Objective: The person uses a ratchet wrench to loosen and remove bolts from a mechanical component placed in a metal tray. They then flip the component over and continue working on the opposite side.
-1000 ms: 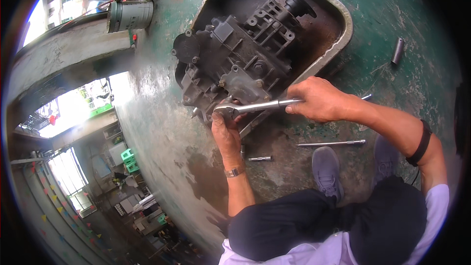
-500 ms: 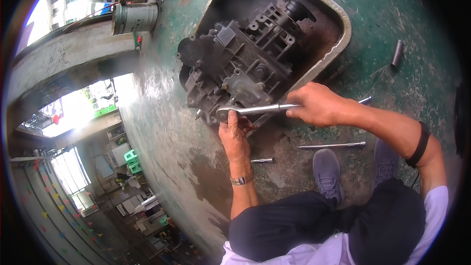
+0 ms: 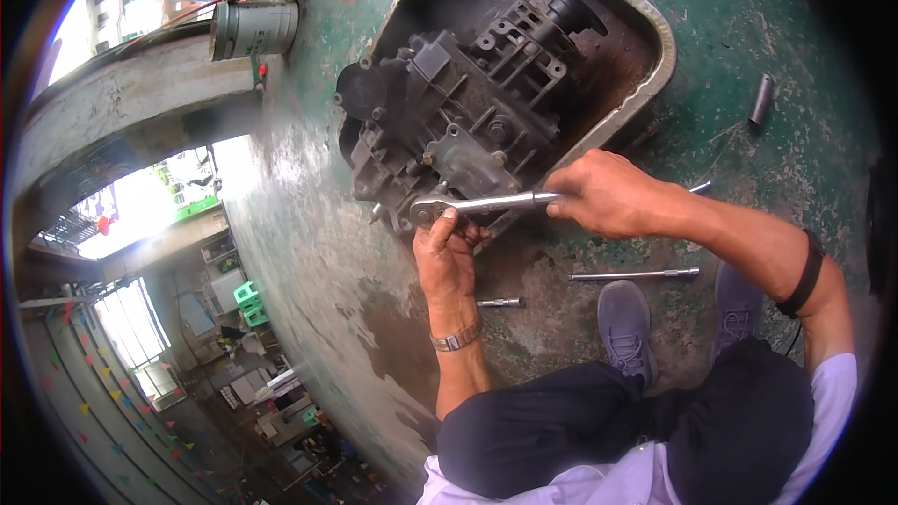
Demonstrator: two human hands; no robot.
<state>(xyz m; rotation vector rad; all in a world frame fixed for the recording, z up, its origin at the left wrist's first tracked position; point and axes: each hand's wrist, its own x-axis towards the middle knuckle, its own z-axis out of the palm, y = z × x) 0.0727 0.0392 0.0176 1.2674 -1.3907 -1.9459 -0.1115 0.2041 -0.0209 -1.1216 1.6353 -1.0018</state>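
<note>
My right hand (image 3: 603, 194) is closed round the handle of a long chrome ratchet wrench (image 3: 496, 202). The wrench lies roughly level across the near edge of a dark, greasy gearbox-like metal casting (image 3: 449, 122), its round head by the casting's lower left corner. Just below that head is my left hand (image 3: 444, 257), thumb pressed up against it and the other fingers curled beneath. Whatever the wrench head sits on is hidden by the head and my fingers. The casting rests partly in a large, worn tray (image 3: 659, 61).
On the floor lie a long extension bar (image 3: 636, 275), a shorter one (image 3: 500, 303) and a metal tube (image 3: 761, 99). My shoes (image 3: 625, 327) are close behind the bar. Buckets (image 3: 254, 30) stand at the far left; green stools (image 3: 249, 304) are farther off.
Both hands stay on the ratchet wrench. My left thumb has shifted slightly to the right along its head, and the handle end has risen a little. The casting stays put.
</note>
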